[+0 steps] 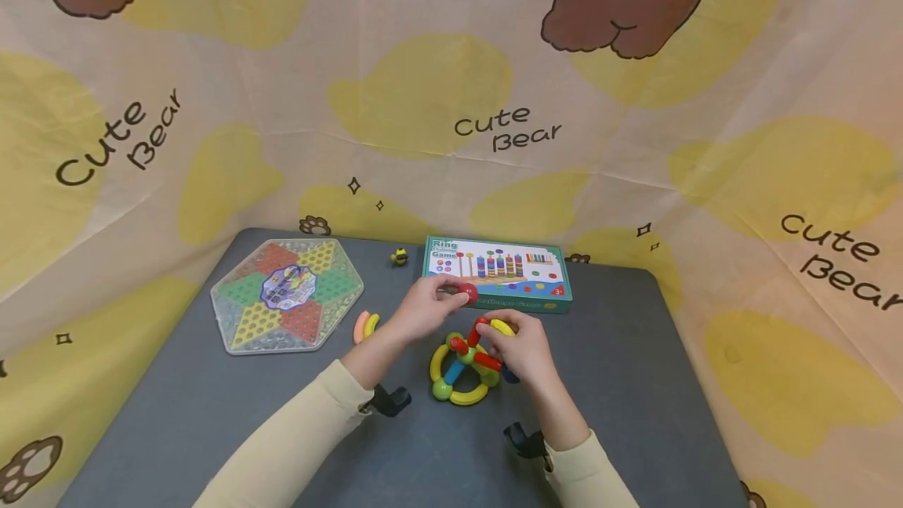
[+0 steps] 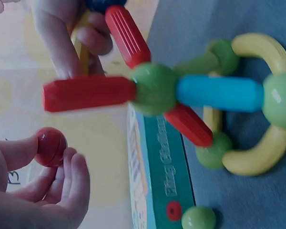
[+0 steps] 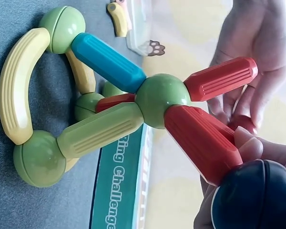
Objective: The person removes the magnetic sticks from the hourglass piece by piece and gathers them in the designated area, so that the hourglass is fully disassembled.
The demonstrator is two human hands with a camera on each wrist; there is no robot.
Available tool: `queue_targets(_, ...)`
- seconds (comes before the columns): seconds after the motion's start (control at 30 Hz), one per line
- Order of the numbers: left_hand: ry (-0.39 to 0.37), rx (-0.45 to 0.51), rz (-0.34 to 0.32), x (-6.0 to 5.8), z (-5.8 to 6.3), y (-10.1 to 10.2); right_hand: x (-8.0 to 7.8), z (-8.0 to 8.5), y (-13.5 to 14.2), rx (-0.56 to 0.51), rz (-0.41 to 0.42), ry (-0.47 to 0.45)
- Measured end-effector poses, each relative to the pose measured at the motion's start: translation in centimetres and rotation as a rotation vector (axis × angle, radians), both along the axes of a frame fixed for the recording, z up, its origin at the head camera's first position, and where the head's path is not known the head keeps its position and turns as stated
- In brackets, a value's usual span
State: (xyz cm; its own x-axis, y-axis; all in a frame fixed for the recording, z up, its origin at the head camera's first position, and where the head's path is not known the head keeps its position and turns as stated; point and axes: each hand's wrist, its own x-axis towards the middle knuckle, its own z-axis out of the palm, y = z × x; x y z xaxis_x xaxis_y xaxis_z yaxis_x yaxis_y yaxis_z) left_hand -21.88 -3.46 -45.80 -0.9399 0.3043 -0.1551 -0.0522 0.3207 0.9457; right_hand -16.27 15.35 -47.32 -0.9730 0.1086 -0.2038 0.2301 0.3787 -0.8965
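My left hand (image 1: 422,312) pinches a red ball (image 2: 51,147) between thumb and fingertips, in front of the game box. Beside it stands a magnetic stick-and-ball frame: yellow curved rods (image 1: 469,397) and green balls (image 1: 442,389) form a ring at the bottom. A blue rod (image 2: 220,93), a green rod (image 3: 101,129) and a red rod rise from it to a central green ball (image 3: 162,100). Two more red rods (image 2: 88,93) point outward, one ending at a dark blue ball (image 3: 253,195). My right hand (image 1: 524,347) grips a yellow rod (image 2: 81,47) next to that ball.
Behind the frame lies a green-edged Ring Challenge Game box (image 1: 497,273). A hexagonal star-pattern board (image 1: 288,296) is at the left, a small bee figure (image 1: 399,256) at the back. Loose curved rods (image 1: 366,325) lie left of my left forearm. A green ball (image 2: 199,218) sits beside the box.
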Motion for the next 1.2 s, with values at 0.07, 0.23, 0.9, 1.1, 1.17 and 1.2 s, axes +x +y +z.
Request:
queue_targets(0.07, 0.044, -0.048, 0.036, -0.1, -0.3, -0.5, 0.1, 0.0, 0.0, 0.012, 0.001, 0.009)
queue_targets(0.23, 0.106, -0.132, 0.131, -0.4, -1.9, -1.6, 0.3, 0.0, -0.1, 0.016, -0.009, 0.002)
queue_targets(0.9, -0.008, -0.423, 0.321, -2.8, -8.4, -4.9, 0.5, 0.1, -0.1, 0.001, -0.02, 0.007)
queue_targets(1.1, -0.003, -0.452, 0.313, -2.8, -9.1, -4.9, 0.5, 0.1, -0.2, -0.003, -0.021, 0.002)
queue_targets(1.17, 0.0, -0.455, 0.313, -2.9, -9.1, -4.9, 0.4, 0.0, -0.2, -0.004, -0.019, 0.007)
queue_targets(1.2, 0.0, -0.454, 0.313, -2.9, -9.1, -4.9, 0.4, 0.0, -0.2, -0.002, -0.019, 0.009)
